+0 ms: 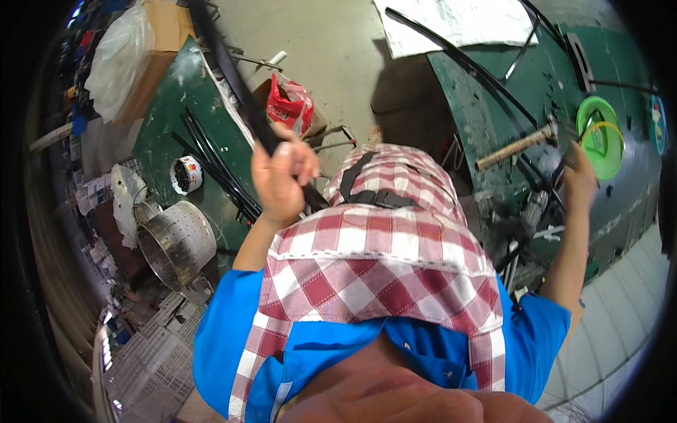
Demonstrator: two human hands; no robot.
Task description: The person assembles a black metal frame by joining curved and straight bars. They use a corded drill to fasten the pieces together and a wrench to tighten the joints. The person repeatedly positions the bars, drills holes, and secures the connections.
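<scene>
My left hand (282,176) is closed around a long black strip (229,67), which slants from the upper left down toward my checked apron. Some of its fingers are loosely raised. Over the right-hand bench, my right hand (580,175) reaches beside a hammer (515,146) with a light wooden handle. Its fingertips lie close to the hammer head and the rim of a green plastic basin (599,158); blur hides how they are bent and whether they hold anything. Another long black strip (458,56) lies across the same bench, past the hammer.
On the left green bench (166,106) lie several black strips (211,158), a small white tub (186,175) and a perforated metal pot (180,243). Beyond are a cardboard box (166,28) and a red bag (289,106). A clamp-like metal tool (534,209) sits near my right forearm.
</scene>
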